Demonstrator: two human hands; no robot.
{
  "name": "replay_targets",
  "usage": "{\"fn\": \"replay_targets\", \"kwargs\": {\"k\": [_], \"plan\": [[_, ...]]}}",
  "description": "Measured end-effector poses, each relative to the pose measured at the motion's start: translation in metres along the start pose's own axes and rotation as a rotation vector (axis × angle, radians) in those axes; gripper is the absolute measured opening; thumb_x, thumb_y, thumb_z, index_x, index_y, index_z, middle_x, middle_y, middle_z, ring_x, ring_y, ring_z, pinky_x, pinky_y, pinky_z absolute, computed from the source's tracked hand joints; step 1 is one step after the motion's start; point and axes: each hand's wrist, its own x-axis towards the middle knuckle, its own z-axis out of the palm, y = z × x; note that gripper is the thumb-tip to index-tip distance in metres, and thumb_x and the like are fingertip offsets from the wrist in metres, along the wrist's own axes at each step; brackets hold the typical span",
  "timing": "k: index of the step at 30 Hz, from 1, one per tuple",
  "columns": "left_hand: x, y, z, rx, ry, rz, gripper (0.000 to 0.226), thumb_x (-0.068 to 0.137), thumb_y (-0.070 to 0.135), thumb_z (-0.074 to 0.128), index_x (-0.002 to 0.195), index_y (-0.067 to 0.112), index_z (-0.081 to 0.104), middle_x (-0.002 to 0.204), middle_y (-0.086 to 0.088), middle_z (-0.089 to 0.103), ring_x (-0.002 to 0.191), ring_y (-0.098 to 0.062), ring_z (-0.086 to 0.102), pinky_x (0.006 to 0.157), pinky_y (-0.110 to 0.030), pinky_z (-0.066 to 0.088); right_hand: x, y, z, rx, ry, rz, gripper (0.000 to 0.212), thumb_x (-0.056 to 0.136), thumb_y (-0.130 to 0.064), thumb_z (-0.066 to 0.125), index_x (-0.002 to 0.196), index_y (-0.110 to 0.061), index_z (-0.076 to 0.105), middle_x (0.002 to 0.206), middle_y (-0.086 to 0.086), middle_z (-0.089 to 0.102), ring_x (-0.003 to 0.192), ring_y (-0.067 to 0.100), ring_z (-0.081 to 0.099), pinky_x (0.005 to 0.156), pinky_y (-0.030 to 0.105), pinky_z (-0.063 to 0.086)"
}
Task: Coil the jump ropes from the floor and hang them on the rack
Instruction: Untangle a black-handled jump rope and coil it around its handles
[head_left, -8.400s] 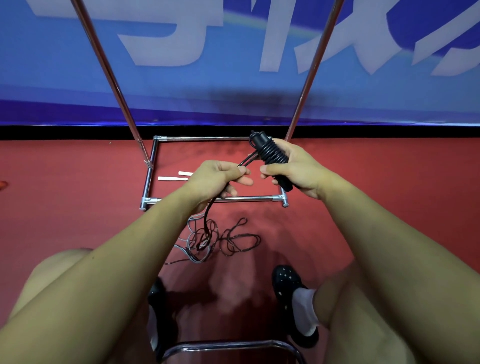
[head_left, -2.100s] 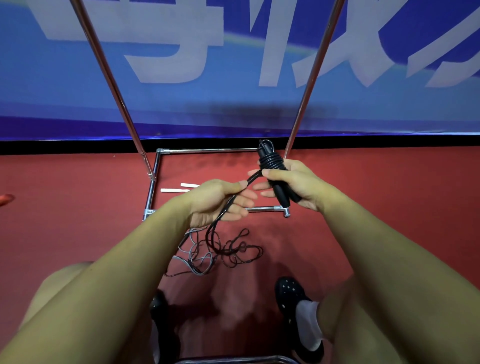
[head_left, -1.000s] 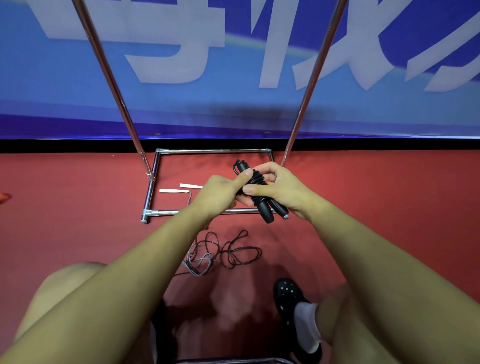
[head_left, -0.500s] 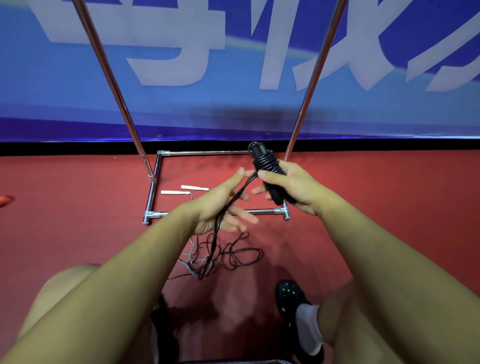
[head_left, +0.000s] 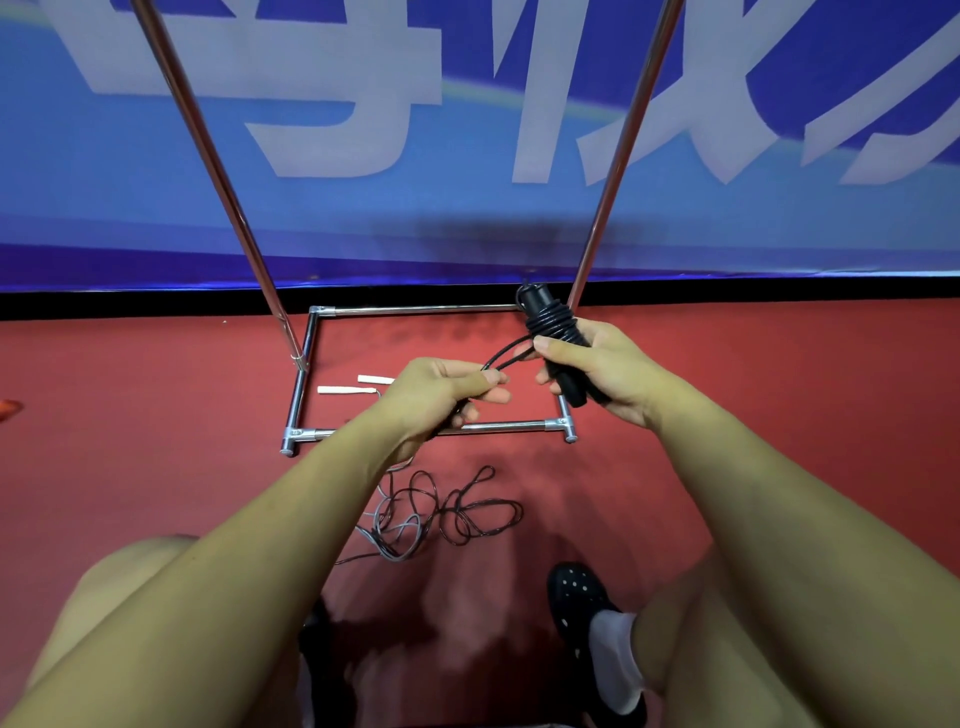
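My right hand (head_left: 597, 366) grips the black jump rope handles (head_left: 558, 348), held upright, with several turns of black cord wound round their upper part. A short doubled length of cord runs left from the handles to my left hand (head_left: 441, 395), which pinches it between thumb and fingers. Below my hands the loose black cord (head_left: 467, 512) lies tangled on the red floor, mixed with a grey rope (head_left: 397, 538). The chrome rack (head_left: 431, 428) stands in front of me, its two poles rising out of view.
Two white handles (head_left: 358, 385) lie on the floor inside the rack's base frame. A blue banner wall (head_left: 467, 208) stands behind the rack. My black shoes (head_left: 582, 597) and knees are at the bottom. An orange object (head_left: 8, 408) shows at the left edge.
Since half a second ago my left hand has closed on the cord and risen toward the handles. The cord between my hands is shorter. The floor tangle has shifted slightly.
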Motion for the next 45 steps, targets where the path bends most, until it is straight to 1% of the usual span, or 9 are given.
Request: {"fn": "replay_targets", "kwargs": {"k": [6, 13, 16, 21, 29, 35, 38, 42, 45], "plan": [[-0.002, 0.004, 0.01, 0.537, 0.139, 0.21, 0.025, 0.101, 0.033, 0.06, 0.096, 0.02, 0.081, 0.052, 0.012, 0.054, 0.05, -0.005, 0.044, 0.058, -0.023, 0.036, 0.005, 0.004, 0.008, -0.026, 0.056, 0.019, 0.014, 0.098, -0.021, 0.069, 0.108, -0.012, 0.064, 0.082, 0.0, 0.069, 0.074, 0.015, 0.068, 0.067, 0.028, 0.056], [-0.004, 0.009, 0.008, 0.652, 0.199, 0.254, 0.037, 0.104, 0.039, 0.054, 0.084, 0.02, 0.078, 0.037, 0.01, 0.039, 0.041, -0.009, 0.036, 0.053, -0.027, 0.029, 0.007, 0.008, 0.01, -0.215, 0.004, 0.021, 0.013, 0.099, -0.024, 0.067, 0.1, -0.012, 0.065, 0.082, 0.003, 0.068, 0.07, 0.013, 0.062, 0.07, 0.028, 0.054], [-0.002, 0.004, 0.008, 0.66, 0.197, 0.259, 0.038, 0.105, 0.037, 0.05, 0.08, 0.022, 0.076, 0.041, 0.013, 0.045, 0.044, -0.009, 0.036, 0.056, -0.028, 0.031, 0.006, 0.007, 0.019, -0.357, -0.031, 0.016, 0.02, 0.103, -0.033, 0.059, 0.095, -0.015, 0.058, 0.084, 0.005, 0.061, 0.067, 0.012, 0.057, 0.068, 0.03, 0.048], [-0.001, 0.003, 0.001, 0.504, 0.169, 0.189, 0.055, 0.108, 0.042, 0.033, 0.082, 0.02, 0.077, 0.066, 0.005, 0.06, 0.047, -0.009, 0.043, 0.059, -0.029, 0.034, 0.01, 0.011, 0.036, -0.117, 0.082, 0.141, 0.04, 0.112, -0.037, 0.033, 0.099, -0.013, 0.063, 0.087, 0.008, 0.065, 0.07, 0.017, 0.058, 0.069, 0.029, 0.048], [-0.002, 0.003, 0.0, 0.496, 0.188, 0.177, 0.063, 0.109, 0.044, 0.029, 0.075, 0.019, 0.075, 0.061, 0.005, 0.062, 0.053, -0.012, 0.048, 0.062, -0.031, 0.036, 0.006, 0.017, 0.03, -0.213, -0.002, 0.043, 0.025, 0.103, -0.036, 0.058, 0.112, -0.018, 0.073, 0.088, -0.007, 0.07, 0.081, 0.004, 0.062, 0.079, 0.025, 0.046], [0.0, -0.002, -0.002, 0.622, 0.166, 0.193, 0.074, 0.107, 0.051, 0.026, 0.059, 0.015, 0.069, 0.083, -0.006, 0.077, 0.077, -0.023, 0.066, 0.077, -0.035, 0.048, 0.004, 0.02, 0.034, -0.184, 0.015, 0.106, 0.053, 0.087, -0.048, 0.076, 0.125, -0.014, 0.062, 0.096, 0.0, 0.079, 0.092, 0.012, 0.074, 0.093, 0.038, 0.055], [0.001, -0.002, -0.001, 0.605, 0.157, 0.173, 0.076, 0.107, 0.053, 0.025, 0.069, 0.008, 0.074, 0.066, -0.001, 0.069, 0.062, -0.018, 0.058, 0.067, -0.033, 0.042, 0.004, 0.017, 0.034, -0.108, 0.001, 0.099, 0.071, 0.074, -0.045, 0.085, 0.13, -0.011, 0.057, 0.097, 0.008, 0.08, 0.087, 0.017, 0.076, 0.089, 0.037, 0.056], [-0.006, 0.008, 0.006, 0.474, 0.138, 0.16, 0.077, 0.109, 0.051, 0.021, 0.063, 0.01, 0.068, 0.041, 0.01, 0.052, 0.041, -0.004, 0.042, 0.061, -0.033, 0.032, 0.002, 0.01, 0.035, -0.107, 0.008, 0.039, 0.041, 0.081, -0.025, 0.087, 0.115, -0.009, 0.071, 0.089, 0.007, 0.077, 0.075, 0.014, 0.071, 0.075, 0.029, 0.055], [-0.014, 0.014, 0.01, 0.428, 0.125, 0.119, 0.078, 0.108, 0.056, 0.019, 0.064, 0.012, 0.066, 0.035, 0.012, 0.047, 0.035, 0.0, 0.041, 0.058, -0.031, 0.029, 0.002, 0.01, 0.039, -0.179, 0.049, 0.04, 0.045, 0.074, -0.023, 0.092, 0.109, -0.008, 0.068, 0.086, 0.006, 0.075, 0.075, 0.015, 0.071, 0.068, 0.03, 0.056]]}}
